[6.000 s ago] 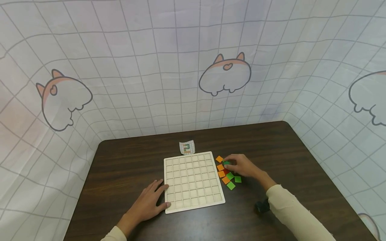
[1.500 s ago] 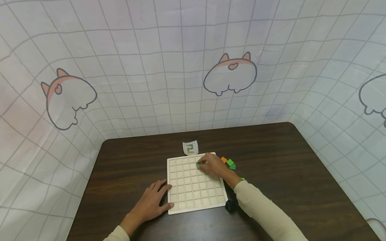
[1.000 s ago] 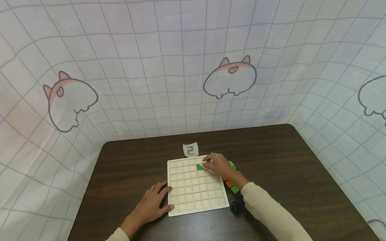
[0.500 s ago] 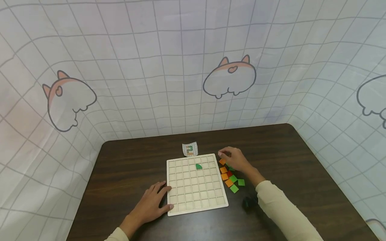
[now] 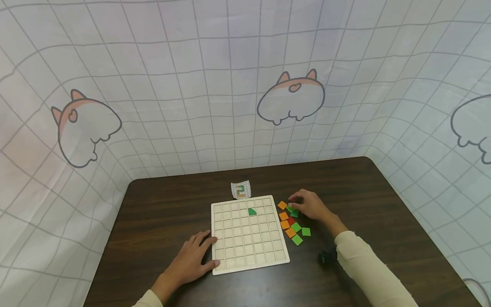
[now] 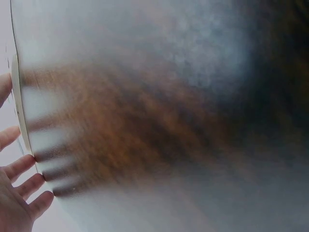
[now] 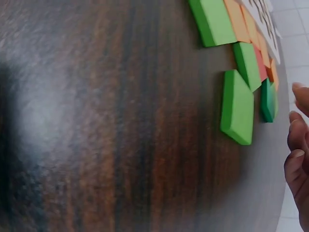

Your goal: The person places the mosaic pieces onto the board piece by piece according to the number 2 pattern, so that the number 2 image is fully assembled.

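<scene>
Head view: the right hand is held right by a light green tile, off to the right of the board, thumb and fingertips kinda narrowly parted, though contact can't be told. Board's left edge is touched by the left hand, fingers spread wide.

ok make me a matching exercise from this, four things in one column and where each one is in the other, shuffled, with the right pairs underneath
Things
1. left hand
2. right hand
3. fan-shaped green tile
4. printed card

Places
A. just beyond the far edge of the board
B. close to the loose tiles, right of the board
C. at the board's left edge
D. in a cell of the board

Right pairs: 1-C, 2-B, 3-D, 4-A
</scene>
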Motion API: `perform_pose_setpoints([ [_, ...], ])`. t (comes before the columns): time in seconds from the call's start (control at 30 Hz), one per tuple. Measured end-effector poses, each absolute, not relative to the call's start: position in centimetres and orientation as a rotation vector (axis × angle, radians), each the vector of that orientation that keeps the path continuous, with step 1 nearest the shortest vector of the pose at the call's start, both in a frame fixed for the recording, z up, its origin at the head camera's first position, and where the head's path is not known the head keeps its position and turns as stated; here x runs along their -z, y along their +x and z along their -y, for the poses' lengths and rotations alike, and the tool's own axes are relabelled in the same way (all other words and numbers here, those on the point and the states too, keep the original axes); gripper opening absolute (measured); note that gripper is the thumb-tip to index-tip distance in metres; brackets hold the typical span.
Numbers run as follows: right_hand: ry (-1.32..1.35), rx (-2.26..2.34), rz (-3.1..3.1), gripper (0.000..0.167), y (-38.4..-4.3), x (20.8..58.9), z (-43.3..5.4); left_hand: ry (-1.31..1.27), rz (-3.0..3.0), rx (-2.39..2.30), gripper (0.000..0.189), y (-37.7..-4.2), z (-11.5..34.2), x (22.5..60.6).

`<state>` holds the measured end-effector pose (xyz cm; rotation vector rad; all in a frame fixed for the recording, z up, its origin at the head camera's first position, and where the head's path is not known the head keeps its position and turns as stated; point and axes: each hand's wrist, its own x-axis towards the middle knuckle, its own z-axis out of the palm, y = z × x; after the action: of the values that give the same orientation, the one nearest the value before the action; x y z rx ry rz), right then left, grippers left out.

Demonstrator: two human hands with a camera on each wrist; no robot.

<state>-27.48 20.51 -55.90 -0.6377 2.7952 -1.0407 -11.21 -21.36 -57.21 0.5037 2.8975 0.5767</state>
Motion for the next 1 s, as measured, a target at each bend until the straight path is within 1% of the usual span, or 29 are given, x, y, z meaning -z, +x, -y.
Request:
perform_pose_setpoints([
  [0.33, -0.604, 0.936, -2.795, 0.029, -27.38, 56.68, -20.7, 0.506, -2.9, -0.578, 0.068, -11.12, 21.35, 57.27],
  [0.67, -0.654, 0.863, -2.78, 0.038, -27.38, 56.41, -20.68, 0.505, -2.909, -0.58, 0.068, -11.09, 21.41, 57.32],
  [1.0, -0.626, 0.847, -2.798, 0.035, -27.36, 56.4, -20.4, 0.482, -2.905, -0.562, 0.07, -11.15, 21.27, 57.28],
])
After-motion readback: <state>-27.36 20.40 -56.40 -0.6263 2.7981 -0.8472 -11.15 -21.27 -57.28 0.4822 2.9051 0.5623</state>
